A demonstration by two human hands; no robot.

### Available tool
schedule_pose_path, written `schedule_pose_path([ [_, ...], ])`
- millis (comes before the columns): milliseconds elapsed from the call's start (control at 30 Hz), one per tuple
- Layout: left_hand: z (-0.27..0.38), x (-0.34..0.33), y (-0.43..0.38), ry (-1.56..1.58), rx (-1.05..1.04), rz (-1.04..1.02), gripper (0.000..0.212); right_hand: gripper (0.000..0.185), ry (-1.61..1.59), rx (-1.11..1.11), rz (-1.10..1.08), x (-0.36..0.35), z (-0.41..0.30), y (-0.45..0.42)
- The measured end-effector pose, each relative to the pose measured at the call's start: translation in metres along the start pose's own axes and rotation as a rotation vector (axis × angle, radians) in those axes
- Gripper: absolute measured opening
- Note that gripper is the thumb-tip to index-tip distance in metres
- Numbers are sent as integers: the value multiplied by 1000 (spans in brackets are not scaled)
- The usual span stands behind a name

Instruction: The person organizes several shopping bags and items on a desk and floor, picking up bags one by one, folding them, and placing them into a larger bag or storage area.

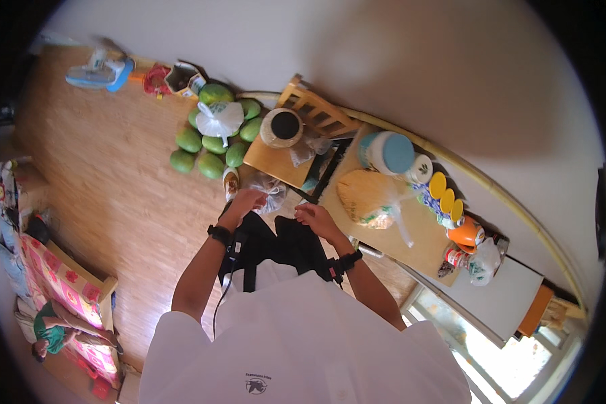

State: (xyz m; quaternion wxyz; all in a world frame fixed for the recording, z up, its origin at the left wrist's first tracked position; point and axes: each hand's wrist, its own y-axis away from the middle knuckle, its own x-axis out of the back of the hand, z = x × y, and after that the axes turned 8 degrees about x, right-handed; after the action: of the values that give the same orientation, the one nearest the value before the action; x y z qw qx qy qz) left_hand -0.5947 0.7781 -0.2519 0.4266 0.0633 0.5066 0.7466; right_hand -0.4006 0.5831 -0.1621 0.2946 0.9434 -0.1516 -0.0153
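Note:
Both of my hands are raised in front of my body, apart from each other. The fingers of my left hand overlap the near side of a clear plastic bag on the floor; whether they touch it cannot be told. My right hand has its fingers bent, with nothing plainly in them, left of the table. Beyond the bag stands a wooden chair bearing a jar with a black lid and a small plastic bag. On the table lies a large bag of yellowish food.
Several green melons lie on the floor under a white plastic bag. A fan stands farther off. Tubs, yellow-lidded containers and an orange mug line the table's wall side. A person sits on a couch at far left.

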Motion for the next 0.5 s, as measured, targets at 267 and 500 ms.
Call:
schedule_pose_path([
  [267, -7, 170, -96, 332, -103, 94, 22, 36, 210, -229, -147, -99, 42, -162],
  [500, 16, 311, -243, 4, -278, 519, 44, 48, 551, -73, -230, -158, 110, -333],
])
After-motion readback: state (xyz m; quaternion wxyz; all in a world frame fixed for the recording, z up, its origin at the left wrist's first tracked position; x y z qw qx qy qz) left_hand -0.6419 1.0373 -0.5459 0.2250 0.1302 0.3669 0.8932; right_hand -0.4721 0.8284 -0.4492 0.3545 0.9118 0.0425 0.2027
